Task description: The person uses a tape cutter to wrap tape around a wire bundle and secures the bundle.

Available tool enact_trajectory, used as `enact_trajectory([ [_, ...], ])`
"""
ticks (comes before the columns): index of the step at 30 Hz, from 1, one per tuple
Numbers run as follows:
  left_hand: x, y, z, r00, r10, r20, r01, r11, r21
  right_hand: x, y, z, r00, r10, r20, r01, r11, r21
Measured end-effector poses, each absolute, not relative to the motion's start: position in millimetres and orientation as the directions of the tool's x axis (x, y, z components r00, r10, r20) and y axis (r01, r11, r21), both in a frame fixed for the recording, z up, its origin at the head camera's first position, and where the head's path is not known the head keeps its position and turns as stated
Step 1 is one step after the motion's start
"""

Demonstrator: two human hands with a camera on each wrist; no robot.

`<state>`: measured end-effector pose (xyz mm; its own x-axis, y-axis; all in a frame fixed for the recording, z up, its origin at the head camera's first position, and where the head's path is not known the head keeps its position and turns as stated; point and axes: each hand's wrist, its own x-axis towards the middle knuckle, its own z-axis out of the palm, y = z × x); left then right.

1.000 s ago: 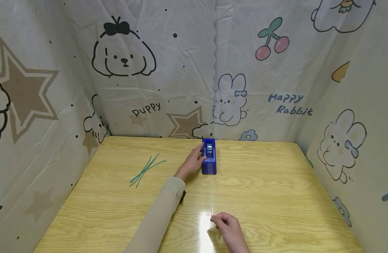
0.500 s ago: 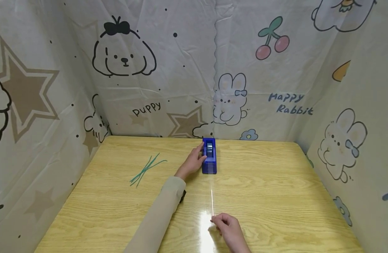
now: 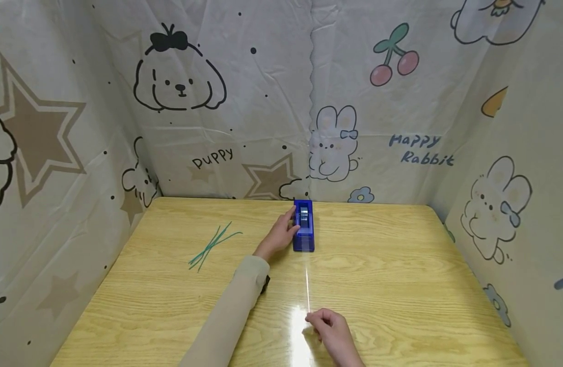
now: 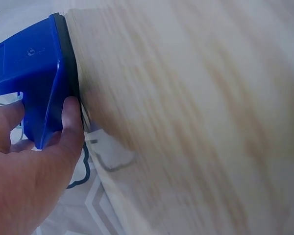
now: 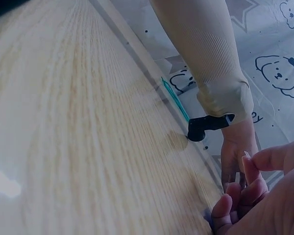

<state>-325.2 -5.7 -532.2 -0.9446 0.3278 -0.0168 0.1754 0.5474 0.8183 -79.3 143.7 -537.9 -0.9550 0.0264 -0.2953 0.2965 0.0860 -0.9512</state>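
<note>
A blue tape dispenser (image 3: 304, 242) with a roll of clear tape stands near the back edge of the table. My left hand (image 3: 277, 237) grips its left side. In the left wrist view, the thumb and fingers hold the blue body of the dispenser (image 4: 36, 63) from both sides. From its front a strip of clear tape (image 3: 307, 290) runs straight toward me, showing as a thin bright line. My right hand (image 3: 333, 334) pinches the strip's free end between thumb and index finger. The right wrist view shows that right hand (image 5: 279, 191), its other fingers curled.
Several thin green strips (image 3: 210, 246) lie crossed on the table left of my left arm. A patterned cloth (image 3: 263, 102) hangs upright along the back and sides of the wooden table (image 3: 400, 285). A black strap (image 3: 265, 284) sits at the left wrist.
Both hands stay in place, as does the dispenser. The tape strip, fainter and wider before, now appears as a narrow bright line.
</note>
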Motion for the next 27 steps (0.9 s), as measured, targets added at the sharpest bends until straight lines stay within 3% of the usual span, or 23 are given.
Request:
enact_trajectory([
  [13, -320, -2, -535, -0.968, 0.252, 0.010, 0.147, 0.529, 0.836, -82, 143, -544, -0.953, 0.042, -0.301, 0.304, 0.103, -0.947],
  [27, -307, -28, -521, -0.946, 0.319, -0.056, 0.081, 0.400, 0.913, -81, 143, -543, -0.952, 0.053, -0.302, 0.306, 0.103, -0.946],
])
